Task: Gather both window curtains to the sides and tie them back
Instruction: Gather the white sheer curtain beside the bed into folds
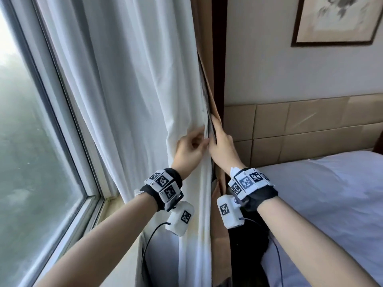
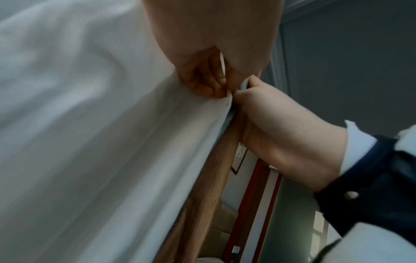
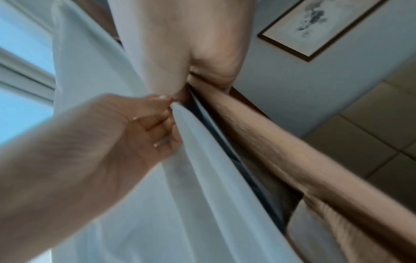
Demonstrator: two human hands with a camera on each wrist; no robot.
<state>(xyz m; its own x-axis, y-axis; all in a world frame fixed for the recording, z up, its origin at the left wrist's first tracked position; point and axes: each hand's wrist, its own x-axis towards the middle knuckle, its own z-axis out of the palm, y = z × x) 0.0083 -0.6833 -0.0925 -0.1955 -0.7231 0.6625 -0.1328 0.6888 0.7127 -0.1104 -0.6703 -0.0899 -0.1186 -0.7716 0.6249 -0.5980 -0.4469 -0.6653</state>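
Note:
A white curtain (image 1: 134, 79) hangs in folds at the right side of the window, and a tan curtain (image 1: 202, 27) with a dark lining (image 1: 210, 125) hangs just behind its right edge. My left hand (image 1: 194, 145) pinches the white curtain's right edge (image 2: 225, 101) with curled fingers (image 2: 207, 85). Right beside it, my right hand (image 1: 219, 141) grips the tan curtain's edge (image 3: 281, 151), thumb and fingers closed on the fabric (image 3: 189, 81). The two hands almost touch. No tie-back is in view.
The window (image 1: 31, 121) and its sill (image 1: 112, 204) lie to the left. A bed (image 1: 331, 193) with a padded tan headboard (image 1: 300, 129) stands close on the right. A framed picture (image 1: 335, 17) hangs above it. A dark wooden post (image 1: 218, 59) runs behind the curtains.

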